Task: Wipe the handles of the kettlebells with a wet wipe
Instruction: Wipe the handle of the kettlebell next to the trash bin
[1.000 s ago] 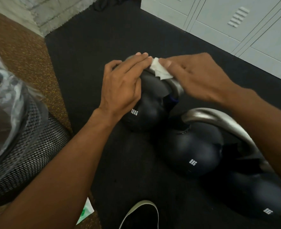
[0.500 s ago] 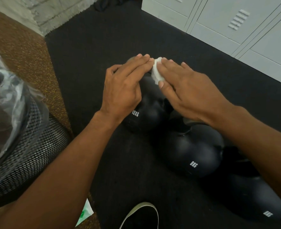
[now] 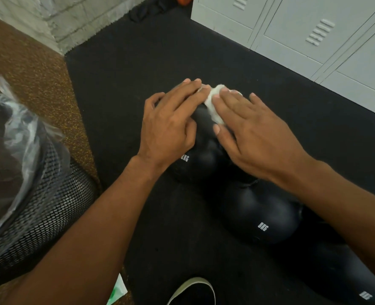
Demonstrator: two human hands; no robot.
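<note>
- the black mat [image 3: 138, 84] meets the speckled brown floor [image 3: 28, 69] along a straight edge on the left; the pale lockers [image 3: 314, 34] close off its far right side, and a brick wall [image 3: 50, 14] stands at the far left corner.
- bare mat lies open beyond the hands, between them and the lockers, and also to the left of the left forearm up to the mat's edge.
- three black kettlebells sit in a tight row on the mat: the far kettlebell [image 3: 206, 157], the middle kettlebell [image 3: 259, 212] marked 8kg just beside it, and the near kettlebell [image 3: 336, 271] at the lower right under the right forearm.
- the left hand [image 3: 171, 126] rests over the top of the far kettlebell, fingers nearly straight, thumb spread apart, gripping nothing that shows.
- the right hand [image 3: 254, 133] lies flat with straight fingers pressing the white wet wipe [image 3: 213, 104] onto the same kettlebell's top; the thumb tip sits at the wipe's lower end. the handle itself is hidden beneath both hands.
- a black mesh bin [image 3: 50, 216] stands at the left on the brown floor, lined with a clear plastic bag [image 3: 17, 133]; its contents cannot be made out.
- a dark shoe [image 3: 193, 291] with a pale sole rim shows at the bottom edge, near a green-and-white packet [image 3: 117, 291].
</note>
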